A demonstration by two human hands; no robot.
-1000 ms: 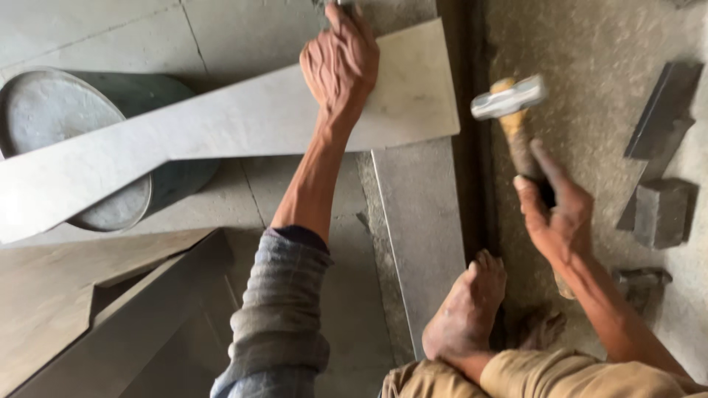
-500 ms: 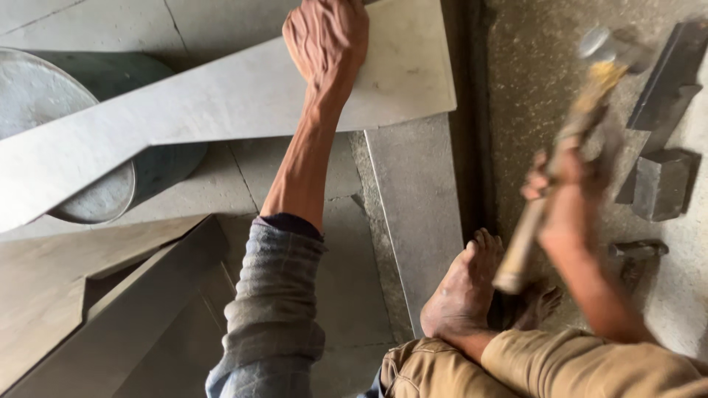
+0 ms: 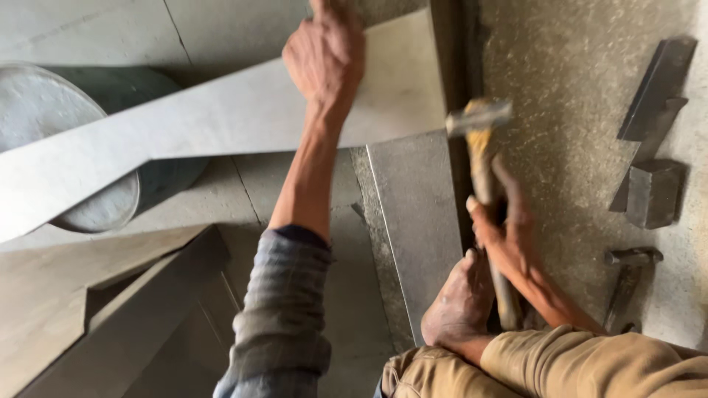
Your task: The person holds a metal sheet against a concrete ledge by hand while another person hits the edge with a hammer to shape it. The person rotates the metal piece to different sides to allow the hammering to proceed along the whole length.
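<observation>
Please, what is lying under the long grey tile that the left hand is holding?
Under the long grey tile, a round metal drum shows at the left, and another flat tile lies below its right end. The left hand holds the tile's upper edge. The drum's middle is covered.

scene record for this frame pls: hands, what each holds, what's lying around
left hand: grips the upper edge of a long pale tile strip
right hand: wrapped round the handle of a hammer, head up near the strip's right end; blurred
tile strip: lies slanted across a round metal drum
foot: bare, on a grey slab
right floor: dark metal pieces; second hammer
lower left: stacked tile offcuts
</observation>
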